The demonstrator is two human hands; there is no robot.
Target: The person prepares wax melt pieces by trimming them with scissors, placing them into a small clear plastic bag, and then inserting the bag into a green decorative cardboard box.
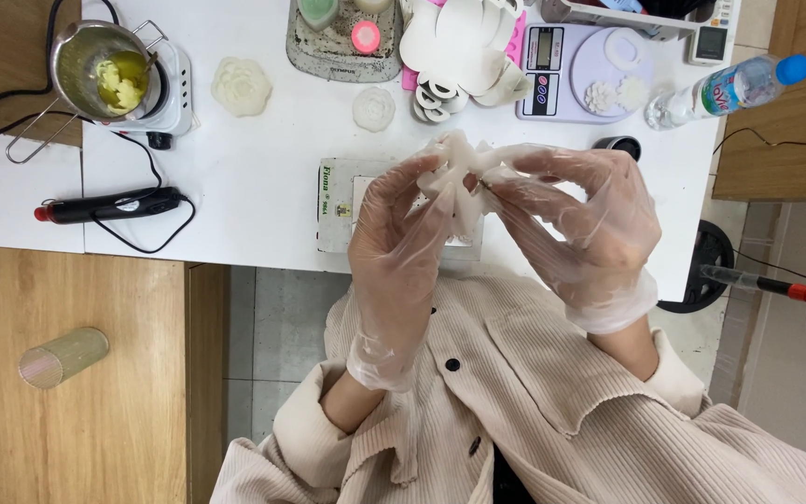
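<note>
Hands: left hand [401, 245] and right hand [582, 226], in thin clear gloves, both gripped a soft white flower-shaped mould [464, 168].
Mould: held above a small box [336, 201] on the white counter [254, 168].
Farther: a metal pot [104, 70] of yellow wax, a scale [571, 65], a water bottle [725, 89].

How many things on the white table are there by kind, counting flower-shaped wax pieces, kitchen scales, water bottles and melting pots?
Flower-shaped wax pieces lying on the table or scale: 4
Kitchen scales: 2
Water bottle: 1
Melting pot: 1
Total: 8
</note>
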